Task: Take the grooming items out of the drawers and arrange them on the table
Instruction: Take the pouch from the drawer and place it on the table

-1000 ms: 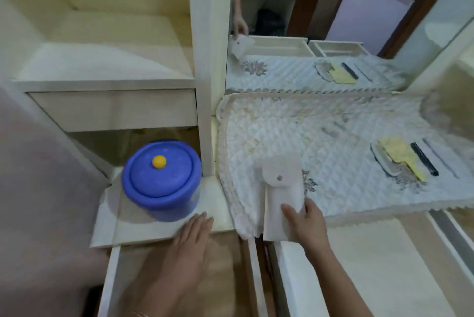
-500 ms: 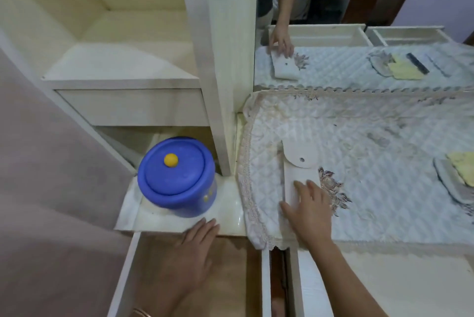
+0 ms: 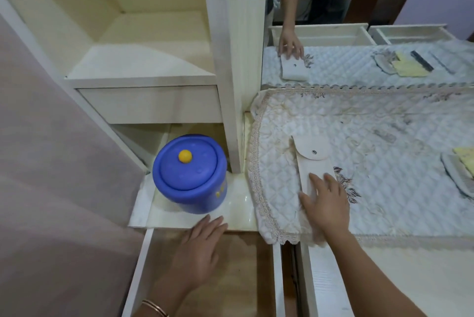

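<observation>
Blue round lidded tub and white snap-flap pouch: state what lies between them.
Head view: a bare strip of glossy cream tabletop, the white upright cabinet panel, then the lace-edged quilted cloth.

Left hand point(image 3: 197, 247): palm down, fingers straight and close together, pointing forward and slightly right, holding nothing. Left forearm point(image 3: 156, 302): enters at the bottom edge, mostly cut off.
Right hand point(image 3: 325, 203): palm down, flat, fingers straight and spread. Right forearm point(image 3: 379, 278): bare, reaching in from the lower right.
</observation>
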{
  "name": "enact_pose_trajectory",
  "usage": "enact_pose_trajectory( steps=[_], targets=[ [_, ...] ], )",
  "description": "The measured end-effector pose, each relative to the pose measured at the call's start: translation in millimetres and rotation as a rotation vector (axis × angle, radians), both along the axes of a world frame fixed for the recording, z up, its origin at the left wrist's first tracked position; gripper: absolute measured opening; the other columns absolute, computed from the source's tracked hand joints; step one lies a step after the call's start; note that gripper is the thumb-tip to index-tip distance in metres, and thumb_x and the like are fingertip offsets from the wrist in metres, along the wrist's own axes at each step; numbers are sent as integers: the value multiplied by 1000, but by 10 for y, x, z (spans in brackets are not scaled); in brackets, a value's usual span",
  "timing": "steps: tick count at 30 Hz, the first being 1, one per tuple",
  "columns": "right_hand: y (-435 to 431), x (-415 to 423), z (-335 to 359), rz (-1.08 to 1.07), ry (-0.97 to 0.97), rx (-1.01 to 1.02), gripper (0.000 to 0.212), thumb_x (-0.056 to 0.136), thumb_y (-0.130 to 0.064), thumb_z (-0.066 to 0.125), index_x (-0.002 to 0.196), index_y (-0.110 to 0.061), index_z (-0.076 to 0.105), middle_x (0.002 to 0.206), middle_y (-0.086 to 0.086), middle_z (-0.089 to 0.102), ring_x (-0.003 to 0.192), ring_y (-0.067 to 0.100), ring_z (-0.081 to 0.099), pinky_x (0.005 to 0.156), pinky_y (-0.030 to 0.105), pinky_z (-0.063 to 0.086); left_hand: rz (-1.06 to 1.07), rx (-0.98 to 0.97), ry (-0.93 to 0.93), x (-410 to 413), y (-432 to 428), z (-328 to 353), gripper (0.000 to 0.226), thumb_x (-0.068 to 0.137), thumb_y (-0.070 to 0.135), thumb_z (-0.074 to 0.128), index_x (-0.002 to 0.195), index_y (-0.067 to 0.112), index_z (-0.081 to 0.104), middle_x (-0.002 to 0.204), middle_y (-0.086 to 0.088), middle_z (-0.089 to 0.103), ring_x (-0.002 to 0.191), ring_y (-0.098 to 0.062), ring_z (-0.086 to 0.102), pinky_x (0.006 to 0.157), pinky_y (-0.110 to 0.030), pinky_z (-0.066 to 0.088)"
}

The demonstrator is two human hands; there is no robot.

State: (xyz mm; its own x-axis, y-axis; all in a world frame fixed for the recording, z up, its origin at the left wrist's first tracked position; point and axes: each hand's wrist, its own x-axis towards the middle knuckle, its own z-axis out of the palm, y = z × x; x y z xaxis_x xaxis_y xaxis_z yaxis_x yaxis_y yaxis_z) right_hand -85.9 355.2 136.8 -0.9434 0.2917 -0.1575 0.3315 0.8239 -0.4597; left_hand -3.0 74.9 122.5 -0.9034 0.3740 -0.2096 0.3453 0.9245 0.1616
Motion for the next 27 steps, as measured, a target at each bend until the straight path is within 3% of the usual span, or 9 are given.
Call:
enact_pose_trajectory(
  steps=[3, 5, 7, 10, 13, 16, 19, 23, 27],
  targets=[
    [-45, 91, 97, -60, -43, 2, 50, 84, -36, 56, 131, -21, 44, 148, 11, 31, 136, 30, 23, 109, 46, 27, 24, 24, 29, 3, -119, 93, 51, 51, 37, 65, 101, 36, 66, 107, 21, 69, 95, -3, 68, 70, -15, 54],
    [-193, 218, 182, -53, 58, 10, 43, 83, -30, 61, 122, -13, 55, 136, 15, 47, 127, 33, 38, 102, 44, 35, 69, 14, 13, 17, -262, 169, 42, 57, 37, 43, 91, 36, 68, 91, 20, 72, 84, -5, 71, 63, -15, 54],
    [-467, 357, 302, 75, 206, -53, 33, 82, -24, 64, 111, -9, 62, 119, 14, 61, 111, 31, 52, 93, 35, 39, 152, 86, 77, -9, -456, 201, 42, 59, 35, 38, 93, 35, 61, 86, 15, 73, 82, -12, 72, 66, -20, 55],
    [-1018, 445, 616, 274, 300, -232, 36, 80, -39, 56, 105, -14, 64, 106, 0, 64, 103, 15, 54, 90, 7, 30, 387, 280, 129, -121, -677, 353, 47, 67, 38, 41, 100, 14, 65, 92, -5, 73, 85, -26, 71, 72, -32, 56],
    [-1472, 340, 923, 376, 361, -350, 45, 78, -48, 48, 109, -19, 61, 108, -11, 58, 102, -1, 46, 90, -5, 25, 546, 503, 196, -272, -698, 662, 71, 66, 51, 40, 115, 4, 58, 113, -13, 64, 105, -31, 61, 89, -32, 47],
    [-1782, 135, 1117, 431, 378, -351, 51, 76, -52, 45, 113, -20, 58, 114, -10, 58, 104, -1, 46, 89, -4, 26, 583, 585, 237, -413, -713, 919, 79, 62, 57, 45, 121, 5, 54, 123, -10, 60, 113, -29, 56, 95, -21, 33],
    [-1990, -95, 1166, 454, 350, -305, 54, 78, -48, 50, 120, -14, 54, 123, 0, 56, 113, 12, 48, 95, 11, 31, 474, 537, 241, -505, -733, 960, 83, 62, 57, 48, 121, -1, 54, 127, -17, 58, 118, -25, 52, 98, -19, 23],
    [-2106, -252, 1083, 416, 302, -227, 45, 80, -33, 65, 117, -8, 58, 121, 9, 57, 115, 24, 50, 99, 24, 35, 461, 659, 165, -569, -722, 899, 110, 53, 71, 38, 143, 9, 27, 153, -5, 26, 141, -12, 22, 106, -10, 9],
    [-2124, -243, 1031, 389, 326, -224, 33, 79, -31, 66, 105, -10, 66, 113, 8, 62, 109, 25, 53, 93, 23, 36, 475, 688, 142, -587, -751, 839, 115, 50, 77, 36, 145, 16, 21, 155, 3, 19, 141, -10, 21, 111, -16, 16]
  ],
)
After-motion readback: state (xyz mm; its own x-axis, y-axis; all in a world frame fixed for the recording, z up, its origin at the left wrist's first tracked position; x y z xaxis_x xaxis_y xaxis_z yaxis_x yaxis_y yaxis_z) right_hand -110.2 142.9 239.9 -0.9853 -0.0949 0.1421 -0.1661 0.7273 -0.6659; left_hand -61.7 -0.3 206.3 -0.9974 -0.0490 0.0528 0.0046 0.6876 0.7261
